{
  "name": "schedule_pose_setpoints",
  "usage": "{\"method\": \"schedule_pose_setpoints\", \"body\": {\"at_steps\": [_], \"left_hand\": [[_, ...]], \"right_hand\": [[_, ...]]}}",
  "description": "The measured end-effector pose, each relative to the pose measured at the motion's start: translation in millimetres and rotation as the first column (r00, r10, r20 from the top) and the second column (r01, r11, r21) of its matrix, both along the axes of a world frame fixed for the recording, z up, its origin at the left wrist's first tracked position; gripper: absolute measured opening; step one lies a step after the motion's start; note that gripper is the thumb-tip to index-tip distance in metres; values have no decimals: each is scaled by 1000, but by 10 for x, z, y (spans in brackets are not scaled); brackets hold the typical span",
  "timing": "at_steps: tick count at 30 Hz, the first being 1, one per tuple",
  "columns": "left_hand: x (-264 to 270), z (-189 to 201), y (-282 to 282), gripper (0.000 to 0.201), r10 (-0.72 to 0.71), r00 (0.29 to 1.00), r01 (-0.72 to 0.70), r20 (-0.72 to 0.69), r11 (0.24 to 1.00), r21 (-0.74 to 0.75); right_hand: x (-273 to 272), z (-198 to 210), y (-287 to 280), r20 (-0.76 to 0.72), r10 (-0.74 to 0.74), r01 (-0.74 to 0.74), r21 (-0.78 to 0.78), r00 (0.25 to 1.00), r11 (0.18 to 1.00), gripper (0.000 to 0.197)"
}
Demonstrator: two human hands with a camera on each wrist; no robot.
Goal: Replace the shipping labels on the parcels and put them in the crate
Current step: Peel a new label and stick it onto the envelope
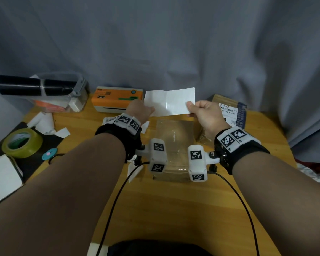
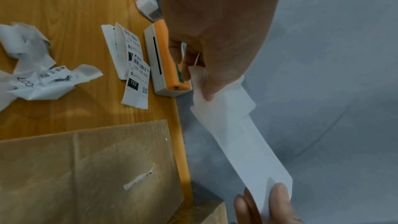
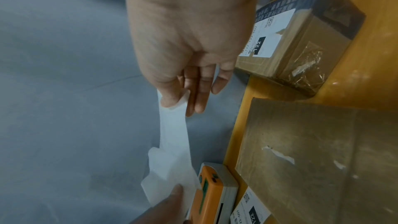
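Both hands hold a white label sheet [image 1: 171, 102] up in the air over a brown taped parcel [image 1: 174, 137] lying flat on the wooden table [image 1: 164, 209]. My left hand [image 1: 151, 110] pinches the sheet's left end, where a thinner translucent layer [image 2: 215, 108] shows. At the sheet's right end, my right hand [image 1: 189, 106] pinches it [image 3: 174, 142] between thumb and fingers. The parcel's top [image 2: 86, 168] carries only small scraps of white paper. A second parcel [image 1: 229, 109] with a printed label stands at the back right.
An orange label printer [image 1: 116, 98] sits at the back edge, with printed labels [image 2: 134, 67] in front of it. Crumpled paper [image 2: 43, 76], a tape roll [image 1: 21, 143], a clear tub with a black roll [image 1: 44, 89] and an open box [image 1: 2, 178] lie to the left.
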State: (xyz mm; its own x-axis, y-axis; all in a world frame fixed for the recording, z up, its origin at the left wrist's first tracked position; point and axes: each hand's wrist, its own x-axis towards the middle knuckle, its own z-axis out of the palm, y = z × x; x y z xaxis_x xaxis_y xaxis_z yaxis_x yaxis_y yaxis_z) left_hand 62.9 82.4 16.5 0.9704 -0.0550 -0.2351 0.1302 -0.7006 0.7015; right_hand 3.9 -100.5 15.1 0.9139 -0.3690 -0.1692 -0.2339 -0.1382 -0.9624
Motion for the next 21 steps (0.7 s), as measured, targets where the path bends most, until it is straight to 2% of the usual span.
{"method": "schedule_pose_setpoints", "body": {"at_steps": [4,6,10,13,15,18,21], "left_hand": [[-6,-69,34,21,13,1000,-13,-12,997,72],[-5,-91,38,23,35,999,-33,-22,998,55],[-32,-24,-8,20,35,999,-39,-34,991,-132],[-66,44,-57,11,67,995,-86,-68,935,-343],[-81,49,-75,20,80,993,-110,-89,899,-423],[-79,41,-86,27,89,995,-101,-48,914,-394],[-85,48,-109,35,2,1000,-12,-30,947,-321]], "right_hand": [[-8,-33,7,-19,-7,7,-23,1000,1000,29],[-10,-43,-5,-33,-12,11,-27,999,1000,26],[-17,-45,-80,-28,-34,33,-40,999,999,25],[-20,-7,-112,-6,-24,24,-62,1000,998,26],[-20,10,-110,12,-25,25,-51,1000,998,25],[-5,45,-105,20,-27,27,-46,999,999,28],[-2,72,-75,35,-13,14,-20,999,1000,23]]}}
